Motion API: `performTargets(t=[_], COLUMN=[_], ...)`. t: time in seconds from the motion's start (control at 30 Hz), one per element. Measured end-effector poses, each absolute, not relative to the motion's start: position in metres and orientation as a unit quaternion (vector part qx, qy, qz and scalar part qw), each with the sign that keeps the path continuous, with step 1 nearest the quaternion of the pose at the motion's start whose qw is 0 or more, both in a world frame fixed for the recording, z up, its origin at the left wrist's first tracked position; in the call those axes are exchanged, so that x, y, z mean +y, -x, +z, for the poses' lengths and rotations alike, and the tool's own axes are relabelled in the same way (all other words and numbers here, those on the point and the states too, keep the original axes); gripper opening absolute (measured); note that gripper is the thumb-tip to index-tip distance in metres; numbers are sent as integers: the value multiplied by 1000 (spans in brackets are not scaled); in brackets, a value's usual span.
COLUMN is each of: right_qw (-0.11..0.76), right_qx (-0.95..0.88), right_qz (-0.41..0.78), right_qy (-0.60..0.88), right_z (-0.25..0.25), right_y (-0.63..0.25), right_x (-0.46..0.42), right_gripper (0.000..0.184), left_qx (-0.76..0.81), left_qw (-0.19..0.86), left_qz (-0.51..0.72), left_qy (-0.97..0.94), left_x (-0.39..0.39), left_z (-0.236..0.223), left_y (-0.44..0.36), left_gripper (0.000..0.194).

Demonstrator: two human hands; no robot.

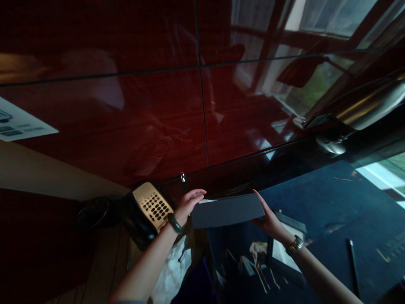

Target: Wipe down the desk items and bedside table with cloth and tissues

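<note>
I hold a dark folder (227, 210) between my left hand (189, 204) and right hand (268, 219), each grip clamped on one end. I think I'm lifting it above the tabletop (332, 202). The phone (152, 207) sits just left of my left hand.

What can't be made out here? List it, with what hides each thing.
- Head view: the print on the white sheet is too small, and the left edge cuts it.
- The phone key labels are too small and dim.
- What the dark folder between the left hand and right hand contains: its cover hides it.
</note>
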State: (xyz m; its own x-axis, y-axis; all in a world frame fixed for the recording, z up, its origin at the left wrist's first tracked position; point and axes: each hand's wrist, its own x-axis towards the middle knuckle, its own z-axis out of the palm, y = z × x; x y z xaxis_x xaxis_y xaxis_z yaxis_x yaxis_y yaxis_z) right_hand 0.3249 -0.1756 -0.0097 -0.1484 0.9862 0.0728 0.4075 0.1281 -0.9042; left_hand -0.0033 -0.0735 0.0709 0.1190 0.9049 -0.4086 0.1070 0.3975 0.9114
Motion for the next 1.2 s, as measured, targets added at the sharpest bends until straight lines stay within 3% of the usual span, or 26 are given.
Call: performTargets(t=[0.2, 0.33, 0.47, 0.6, 0.73, 0.9, 1.2], right_qw=[382, 392, 393, 402, 415, 410, 404], right_qx=[-643, -624, -583, -567, -570, -549, -537], right_qz=[342, 360, 413, 437, 428, 475, 492], right_qy=[569, 572, 579, 571, 566, 552, 553], right_z=[-15, -8, -4, -5, -6, -5, -4], right_y=[-324, -321, -320, -322, -321, -314, -313], right_x=[-176, -181, -187, -189, -187, -179, -170], right_gripper=[91, 73, 72, 70, 69, 75, 76], left_qx=[538, 532, 522, 544, 555, 583, 605], left_qw=[656, 663, 672, 647, 560, 488, 554], left_qz=[330, 306, 295, 270, 238, 216, 262], left_qy=[-413, -430, -434, -462, -568, -612, -508], left_x=[-76, -85, -78, -63, -50, -40, -52], left_z=[74, 74, 75, 73, 67, 57, 54], left_y=[13, 27, 29, 25, 25, 23, 21], left_gripper=[58, 48, 53, 56, 47, 65, 76])
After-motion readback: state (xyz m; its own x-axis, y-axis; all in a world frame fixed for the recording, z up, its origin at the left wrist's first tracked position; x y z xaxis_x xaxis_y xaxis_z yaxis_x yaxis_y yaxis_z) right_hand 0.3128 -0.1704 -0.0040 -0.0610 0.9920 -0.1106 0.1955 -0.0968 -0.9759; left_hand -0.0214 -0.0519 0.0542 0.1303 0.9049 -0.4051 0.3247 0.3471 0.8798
